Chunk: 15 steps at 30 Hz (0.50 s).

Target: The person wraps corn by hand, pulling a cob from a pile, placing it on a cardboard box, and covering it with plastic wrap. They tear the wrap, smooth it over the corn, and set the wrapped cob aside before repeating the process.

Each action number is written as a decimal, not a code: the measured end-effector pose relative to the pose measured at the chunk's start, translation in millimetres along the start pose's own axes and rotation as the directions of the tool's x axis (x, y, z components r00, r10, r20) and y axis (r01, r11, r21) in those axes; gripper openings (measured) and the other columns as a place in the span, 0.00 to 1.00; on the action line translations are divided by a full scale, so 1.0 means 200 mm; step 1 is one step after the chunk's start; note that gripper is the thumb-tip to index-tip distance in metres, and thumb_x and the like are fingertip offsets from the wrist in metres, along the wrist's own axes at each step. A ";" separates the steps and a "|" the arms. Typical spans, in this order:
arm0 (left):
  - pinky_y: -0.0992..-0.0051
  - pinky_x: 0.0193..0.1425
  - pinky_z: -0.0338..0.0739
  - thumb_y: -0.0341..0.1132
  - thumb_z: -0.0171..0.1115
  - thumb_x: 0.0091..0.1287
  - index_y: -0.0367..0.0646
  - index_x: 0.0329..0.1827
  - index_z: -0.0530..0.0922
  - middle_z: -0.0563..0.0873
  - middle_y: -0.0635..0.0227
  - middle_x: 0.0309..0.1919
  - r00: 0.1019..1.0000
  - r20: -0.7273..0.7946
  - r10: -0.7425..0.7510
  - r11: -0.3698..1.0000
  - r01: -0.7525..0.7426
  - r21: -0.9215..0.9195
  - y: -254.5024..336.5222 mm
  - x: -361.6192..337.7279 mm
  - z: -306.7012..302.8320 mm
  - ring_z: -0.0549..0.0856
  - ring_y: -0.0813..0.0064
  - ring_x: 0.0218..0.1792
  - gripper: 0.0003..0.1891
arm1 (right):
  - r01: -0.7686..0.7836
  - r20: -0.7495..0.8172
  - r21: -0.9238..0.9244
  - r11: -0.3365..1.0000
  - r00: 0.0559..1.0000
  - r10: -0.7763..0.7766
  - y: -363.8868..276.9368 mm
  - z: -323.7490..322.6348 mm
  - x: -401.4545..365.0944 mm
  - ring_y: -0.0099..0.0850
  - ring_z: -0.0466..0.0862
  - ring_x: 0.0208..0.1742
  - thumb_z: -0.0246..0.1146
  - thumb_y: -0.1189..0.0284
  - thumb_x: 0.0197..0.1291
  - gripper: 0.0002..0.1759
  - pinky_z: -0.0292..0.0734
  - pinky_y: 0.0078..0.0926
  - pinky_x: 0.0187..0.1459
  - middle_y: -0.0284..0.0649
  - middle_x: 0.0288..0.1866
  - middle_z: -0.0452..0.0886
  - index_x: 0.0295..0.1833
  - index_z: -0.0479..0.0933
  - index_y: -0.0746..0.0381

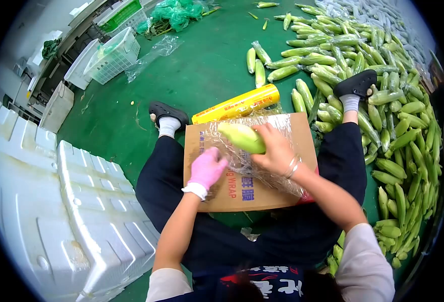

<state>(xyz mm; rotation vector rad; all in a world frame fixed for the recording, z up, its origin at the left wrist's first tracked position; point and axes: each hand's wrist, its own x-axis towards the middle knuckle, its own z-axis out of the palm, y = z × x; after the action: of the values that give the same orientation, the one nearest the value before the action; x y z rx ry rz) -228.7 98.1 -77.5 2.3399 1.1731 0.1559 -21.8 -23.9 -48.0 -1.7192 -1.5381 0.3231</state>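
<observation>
My right hand [274, 151] grips an ear of corn [242, 138] in pale green husk, held tilted over a flat cardboard box [202, 196]. Clear plastic wrap [277, 176] lies crumpled across the cardboard beneath the corn and my right wrist. In a pink glove, my left hand [208, 168] is closed with its fingers curled, left of the corn at the edge of the wrap. Whatever those fingers pinch, if anything, is hidden. Just beyond the cardboard sits a yellow roll of cling film [239, 104].
A large heap of corn [403, 136], partly wrapped, spreads along the right. White foam boxes [96, 201] stand at the left. Farther back are a white plastic basket [113, 58] and green plastic bags [174, 15] on the green floor [191, 60]. My legs flank the cardboard.
</observation>
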 end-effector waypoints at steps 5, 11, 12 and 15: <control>0.59 0.38 0.76 0.42 0.59 0.67 0.35 0.29 0.77 0.81 0.53 0.23 0.991 -0.045 -0.122 0.941 0.101 -0.322 -0.11 -0.20 0.04 0.84 0.58 0.29 0.17 | -0.047 0.110 0.065 0.997 0.993 0.039 0.03 0.13 -0.11 0.51 0.78 0.55 0.75 0.67 0.46 0.39 0.76 0.42 0.55 0.50 0.53 0.74 0.66 0.70 0.61; 0.79 0.20 0.63 0.36 0.59 0.70 0.37 0.28 0.74 0.75 0.69 0.17 0.775 0.126 -0.620 -0.031 0.135 -0.990 -0.02 -0.81 -0.03 0.72 0.79 0.16 0.13 | 0.243 0.436 0.078 0.967 0.864 -0.252 0.01 0.10 -0.21 0.46 0.79 0.53 0.75 0.66 0.45 0.39 0.77 0.41 0.55 0.45 0.53 0.76 0.66 0.72 0.56; 0.78 0.22 0.66 0.36 0.58 0.70 0.36 0.30 0.75 0.77 0.66 0.19 0.770 0.009 -0.638 0.018 0.027 -0.999 0.01 -0.81 -0.01 0.74 0.77 0.18 0.13 | 0.265 0.478 0.082 0.961 0.835 -0.271 0.00 0.10 -0.20 0.45 0.79 0.53 0.76 0.65 0.45 0.40 0.77 0.41 0.55 0.44 0.54 0.76 0.66 0.71 0.56; 0.74 0.35 0.77 0.31 0.56 0.71 0.30 0.39 0.80 0.85 0.60 0.29 0.735 -0.271 -0.621 0.222 -0.168 -0.961 0.21 -0.64 0.03 0.83 0.73 0.29 0.11 | 0.317 0.553 0.060 0.947 0.779 -0.296 -0.01 0.09 -0.18 0.45 0.78 0.53 0.77 0.64 0.45 0.41 0.75 0.42 0.55 0.44 0.55 0.76 0.67 0.71 0.55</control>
<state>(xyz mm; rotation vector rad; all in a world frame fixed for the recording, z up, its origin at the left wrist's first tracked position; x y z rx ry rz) -277.2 -24.3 -46.2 0.8672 1.1592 1.2731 -44.1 -50.2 -69.1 -1.4243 -2.2278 0.6743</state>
